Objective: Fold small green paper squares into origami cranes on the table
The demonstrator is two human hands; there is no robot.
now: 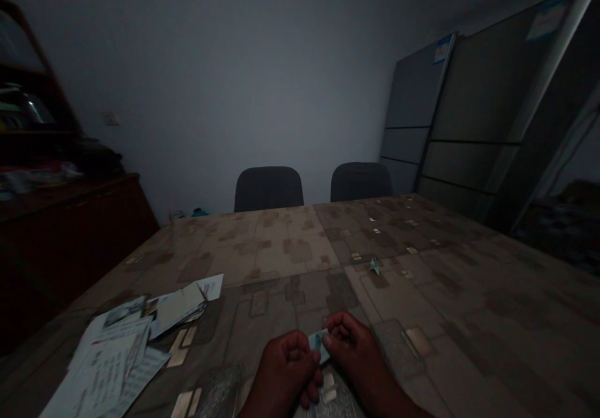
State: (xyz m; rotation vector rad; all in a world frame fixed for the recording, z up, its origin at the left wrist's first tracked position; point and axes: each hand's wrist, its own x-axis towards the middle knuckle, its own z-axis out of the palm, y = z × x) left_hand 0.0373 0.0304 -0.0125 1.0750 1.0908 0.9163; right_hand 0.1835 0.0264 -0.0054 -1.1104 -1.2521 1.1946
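Between my two hands, low in the head view, is a small folded piece of pale blue-green paper (319,347). My left hand (289,368) pinches its left edge between thumb and curled fingers. On the opposite side my right hand (352,343) grips the paper's right edge, thumb on top. Both hands are just above the near part of the patterned table (290,296). Farther off to the right, a small green folded paper figure (374,266) sits on the tabletop.
Loose printed sheets (100,362) and a stack of cards or papers (180,308) lie at the left. Two dark chairs (269,188) stand behind the table's far edge. A dark red cabinet (70,237) is on the left, tall sliding-door panels (473,112) on the right.
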